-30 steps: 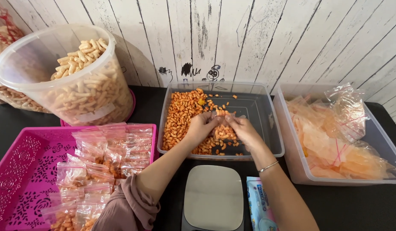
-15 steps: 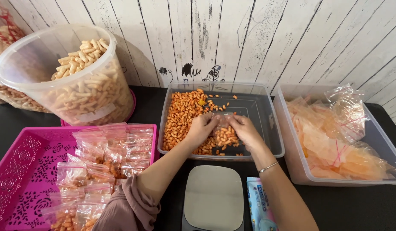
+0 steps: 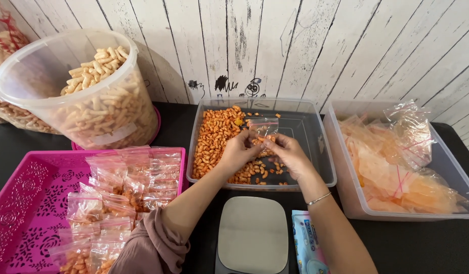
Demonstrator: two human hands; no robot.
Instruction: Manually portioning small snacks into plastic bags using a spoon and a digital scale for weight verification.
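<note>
Hands over clear tub [image 3: 315,175]. Left hand [image 3: 238,150] and right hand [image 3: 289,153] both pinch small bag [image 3: 263,131], fingers pressed together on lower edge. Bag stands up above fingers, between hands, over orange snacks [image 3: 214,139]. Scale [image 3: 252,233] just near tub's front.

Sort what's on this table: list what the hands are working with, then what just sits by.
In hand:
- left hand
- right hand
- small clear bag, held by both
- clear bin of orange snacks

Sitting by:
- scale
- pink tray of filled bags
- tub of pale sticks
- bin of empty bags
- wipes pack
</note>
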